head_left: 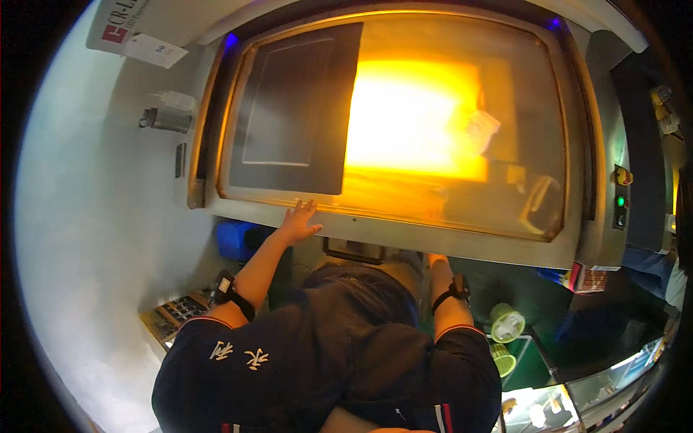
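My left hand [298, 224] lies with spread fingers on the metal front rim [404, 232] of a large machine bed, holding nothing. Just beyond its fingertips is the lower edge of a dark rectangular sheet [289, 137] with a thin pale outline. The sheet covers the left part of the glossy, see-through bed surface [530, 108]. Bright yellow light glows in the middle of the bed. My right hand [435, 257] reaches below the front rim, where its fingers are hidden, so I cannot see what it touches.
A control strip [621, 195] with a yellow-and-red knob and a lit green button is on the machine's right side. Green baskets [507, 324] stand at the lower right. A blue container [232, 240] sits below the rim at left, beside a white wall [86, 195].
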`<state>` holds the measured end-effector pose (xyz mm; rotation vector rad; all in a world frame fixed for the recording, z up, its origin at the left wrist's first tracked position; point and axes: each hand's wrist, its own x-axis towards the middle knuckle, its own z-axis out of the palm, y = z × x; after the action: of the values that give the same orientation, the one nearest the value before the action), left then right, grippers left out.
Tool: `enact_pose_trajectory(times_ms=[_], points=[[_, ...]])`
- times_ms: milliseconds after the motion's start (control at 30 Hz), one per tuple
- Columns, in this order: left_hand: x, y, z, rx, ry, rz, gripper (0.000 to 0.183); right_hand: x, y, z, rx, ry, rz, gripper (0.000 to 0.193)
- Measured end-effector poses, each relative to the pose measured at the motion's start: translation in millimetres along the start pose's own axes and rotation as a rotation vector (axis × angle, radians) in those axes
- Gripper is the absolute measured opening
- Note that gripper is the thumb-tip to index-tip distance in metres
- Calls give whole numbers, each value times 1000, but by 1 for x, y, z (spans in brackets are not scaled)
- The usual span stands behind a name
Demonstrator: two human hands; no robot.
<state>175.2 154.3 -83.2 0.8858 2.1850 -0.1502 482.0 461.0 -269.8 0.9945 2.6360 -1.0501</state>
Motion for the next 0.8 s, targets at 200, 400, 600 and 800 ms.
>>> enact_pose_trajectory(times_ms=[200,400,600,800], points=[[-23,-60,16,-3,99,38,84,-4,-51,44,58,66,37,47],[-46,-96,15,18,188,190,83,-35,-84,96,-470,210,-11,60],[-74,-169,36,-47,262,143,86,-93,-123,67,69,158,607,40],[-82,-172,92,-270,450,91,83,-269,-117,102,1086,213,995,23]])
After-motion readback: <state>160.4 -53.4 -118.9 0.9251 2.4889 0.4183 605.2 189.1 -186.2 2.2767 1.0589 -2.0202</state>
